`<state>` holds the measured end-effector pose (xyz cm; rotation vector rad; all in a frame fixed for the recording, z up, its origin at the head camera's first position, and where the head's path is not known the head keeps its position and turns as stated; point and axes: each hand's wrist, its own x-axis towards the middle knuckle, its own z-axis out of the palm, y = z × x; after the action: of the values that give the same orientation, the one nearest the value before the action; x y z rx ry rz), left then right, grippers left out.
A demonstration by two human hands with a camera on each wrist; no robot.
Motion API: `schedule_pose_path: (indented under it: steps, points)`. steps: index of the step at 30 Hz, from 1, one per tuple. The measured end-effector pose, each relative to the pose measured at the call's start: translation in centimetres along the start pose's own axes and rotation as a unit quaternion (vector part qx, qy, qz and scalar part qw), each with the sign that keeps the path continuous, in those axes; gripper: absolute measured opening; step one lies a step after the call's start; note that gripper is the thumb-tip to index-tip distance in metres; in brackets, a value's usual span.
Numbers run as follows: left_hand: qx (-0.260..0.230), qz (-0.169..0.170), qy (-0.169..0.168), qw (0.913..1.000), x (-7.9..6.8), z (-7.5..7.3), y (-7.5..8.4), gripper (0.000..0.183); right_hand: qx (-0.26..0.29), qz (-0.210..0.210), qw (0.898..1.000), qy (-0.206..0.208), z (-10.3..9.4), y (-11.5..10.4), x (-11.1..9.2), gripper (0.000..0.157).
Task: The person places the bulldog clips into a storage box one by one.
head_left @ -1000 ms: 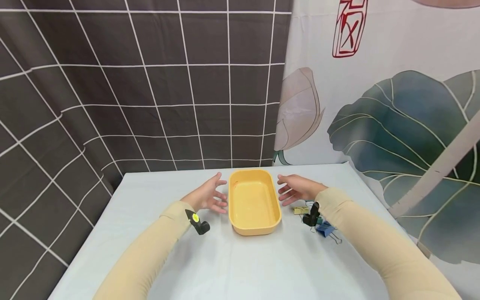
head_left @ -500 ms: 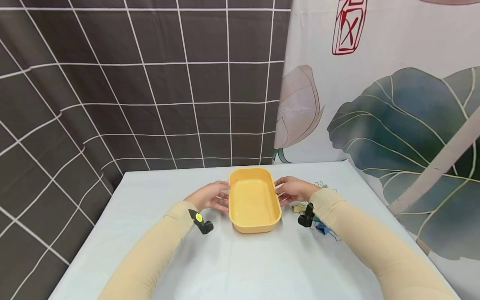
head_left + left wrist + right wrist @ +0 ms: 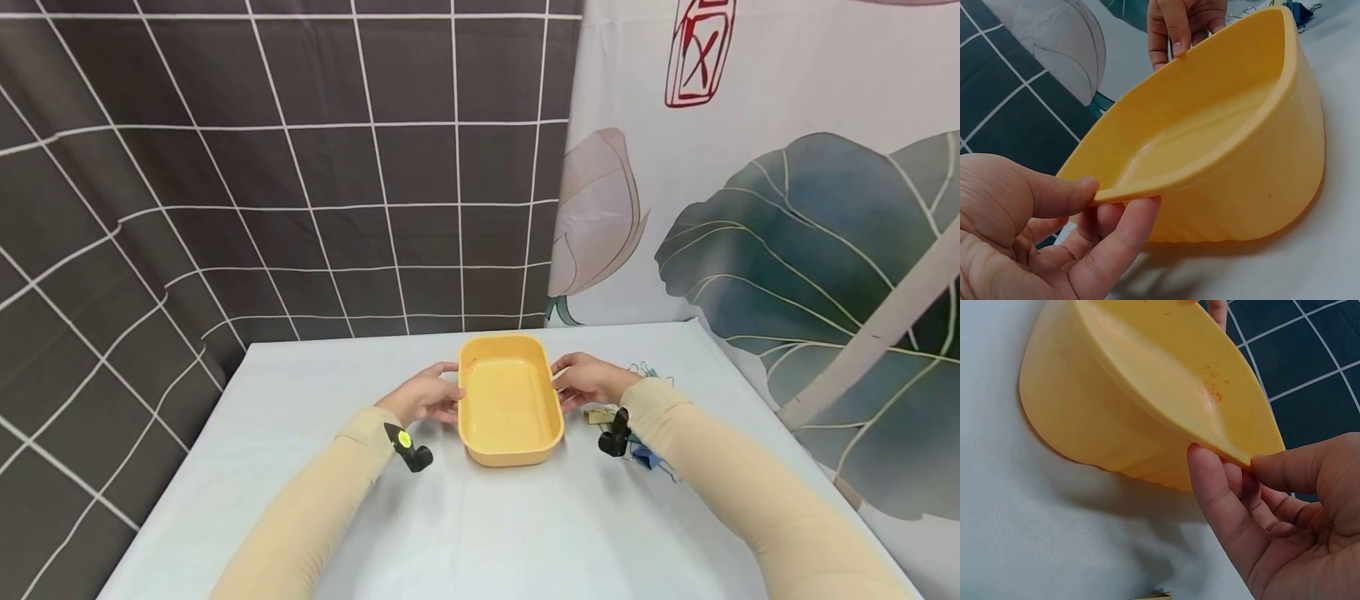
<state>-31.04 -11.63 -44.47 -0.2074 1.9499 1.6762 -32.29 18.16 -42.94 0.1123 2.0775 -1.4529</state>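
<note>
A yellow rectangular plastic tub (image 3: 510, 457) with rounded corners stands on the white-covered table, its inside bare apart from small orange-red marks on one wall. My left hand (image 3: 427, 395) pinches the tub's left rim; the left wrist view shows the thumb (image 3: 1063, 195) over the edge and fingertips under the lip. On the opposite side my right hand (image 3: 588, 380) pinches the right rim, its thumb (image 3: 1288, 469) on top and the forefinger against the outer wall. In the right wrist view, a shadow lies under the tub's near side.
Beside and partly behind the right wrist lie several binder clips, among them a yellow clip (image 3: 600, 416) and a blue clip (image 3: 646, 455). A dark gridded cloth (image 3: 330, 167) and a white floral cloth (image 3: 630, 100) hang behind the table (image 3: 487, 533).
Both hands have moved inward from beside the tub to its two sides. Their fingers have closed on the rim. The tub stays in about the same place.
</note>
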Motion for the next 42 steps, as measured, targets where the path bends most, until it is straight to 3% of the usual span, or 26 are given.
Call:
schedule_pose_path:
  steps: [22, 26, 29, 32, 35, 37, 42]
  points:
    - [-0.027, 0.013, -0.033, 0.9990, -0.4, 1.5, -0.4, 0.071, -0.012, 0.000, 1.000, -0.005, -1.0, 1.4, -2.0, 0.036]
    - [-0.028, 0.011, -0.037, 0.9988, -0.4, 1.5, -0.4, 0.069, -0.049, 0.006, 0.999, 0.020, -1.0, 1.1, -2.3, 0.035]
    - [-0.036, 0.005, -0.046, 0.9983, -0.3, 1.5, -0.6, 0.066, -0.120, -0.002, 0.992, 0.042, -1.4, 0.6, -2.6, 0.036]
    - [-0.055, 0.003, -0.058, 0.9968, -0.1, 1.3, -0.9, 0.059, -0.208, -0.030, 0.975, 0.076, -2.6, -0.2, -2.7, 0.038]
    - [-0.071, 0.008, -0.071, 0.9949, 0.0, 1.0, -1.1, 0.053, -0.295, -0.079, 0.945, 0.119, -4.3, -0.8, -2.8, 0.039]
    - [-0.084, 0.011, -0.078, 0.9934, 0.0, 0.8, -1.1, 0.051, -0.358, -0.105, 0.916, 0.145, -5.4, -0.9, -2.9, 0.038]
    - [-0.105, -0.001, -0.078, 0.9914, -0.6, 0.5, -0.6, 0.061, -0.512, -0.133, 0.830, 0.178, -6.9, -0.7, -3.4, 0.038]
